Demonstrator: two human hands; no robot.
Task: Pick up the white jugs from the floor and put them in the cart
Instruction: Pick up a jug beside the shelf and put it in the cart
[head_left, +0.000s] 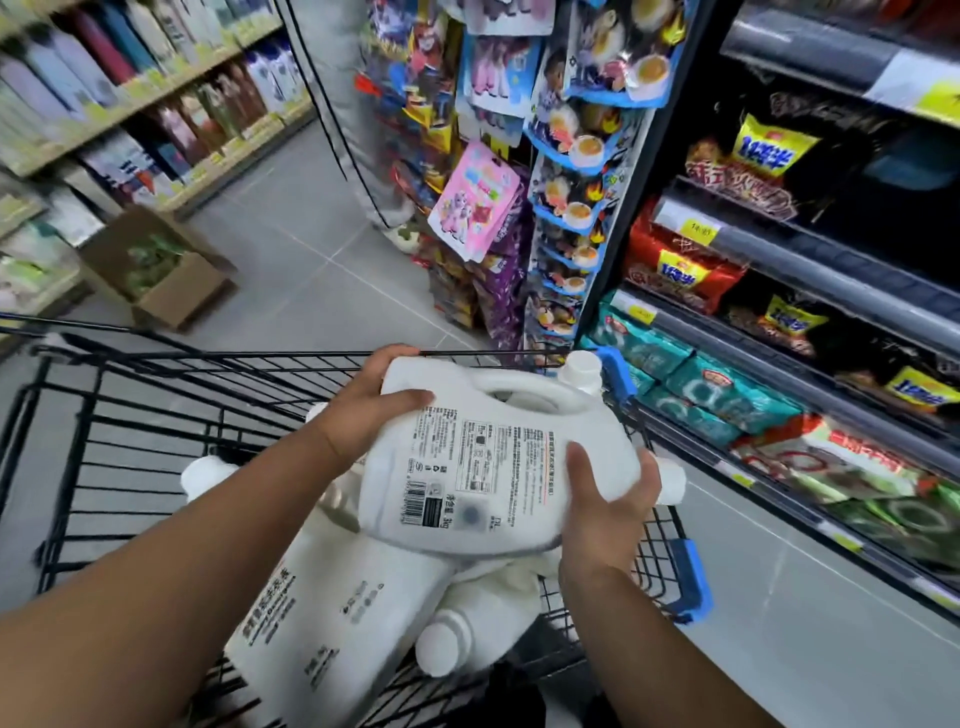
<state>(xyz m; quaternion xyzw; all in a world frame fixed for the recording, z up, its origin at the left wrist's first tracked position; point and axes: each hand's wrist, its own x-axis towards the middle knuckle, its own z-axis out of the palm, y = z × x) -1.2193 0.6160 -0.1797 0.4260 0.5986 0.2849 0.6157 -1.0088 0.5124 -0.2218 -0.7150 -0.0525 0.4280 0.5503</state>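
I hold a white jug (498, 447) on its side above the black wire cart (156, 395), its printed label up and its cap pointing to the far right. My left hand (371, 410) grips its far left end, thumb on the label. My right hand (605, 499) grips its near right edge, thumb on top. Below it, several white jugs lie in the cart: a large one (332, 613) with its label up, and another (467, 634) with its cap toward me.
A refrigerated shelf of packaged food (779, 395) runs along the right, close to the cart's blue corner guards (691, 577). A rack of hanging snack packs (493, 208) stands ahead. An open cardboard box (161, 270) sits on the grey tiled floor by the left shelves (104, 104).
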